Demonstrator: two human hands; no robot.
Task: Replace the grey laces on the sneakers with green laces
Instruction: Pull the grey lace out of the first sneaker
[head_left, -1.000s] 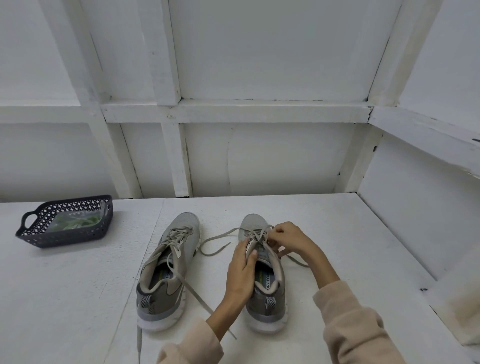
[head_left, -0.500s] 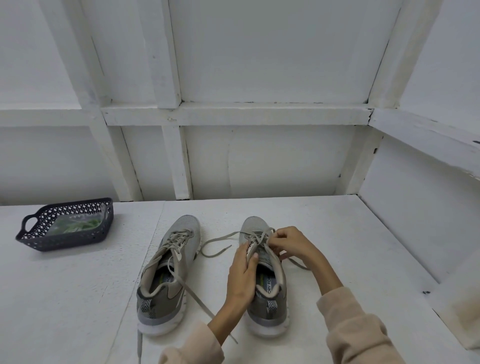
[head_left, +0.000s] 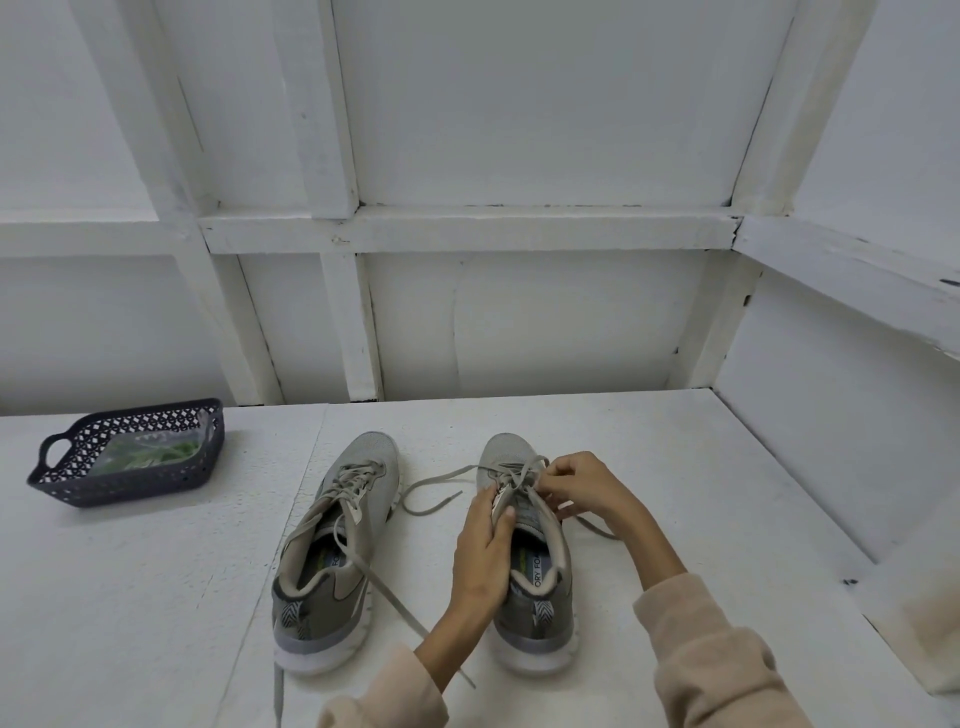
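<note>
Filling a white-walled corner (head_left: 727, 322), a white tabletop (head_left: 130, 597) holds two sneakers (head_left: 370, 460).

The worktop (head_left: 130, 597) is white, matt and grainy. The sneakers (head_left: 363, 462) have grey knitted mesh cloth uppers and smooth white rubbery soles; the grey laces (head_left: 431, 480) are flat woven cloth. At the left of the frame, the basket (head_left: 140, 488) is dark, matt perforated plastic and holds a glossy clear packet (head_left: 150, 452). The white painted beams (head_left: 467, 228) at the upper middle show chipped, cracked paint. The sleeves (head_left: 717, 675) are soft, fuzzy cloth.

Dark lattice basket (head_left: 124, 486) sits on white table (head_left: 701, 493).
</note>
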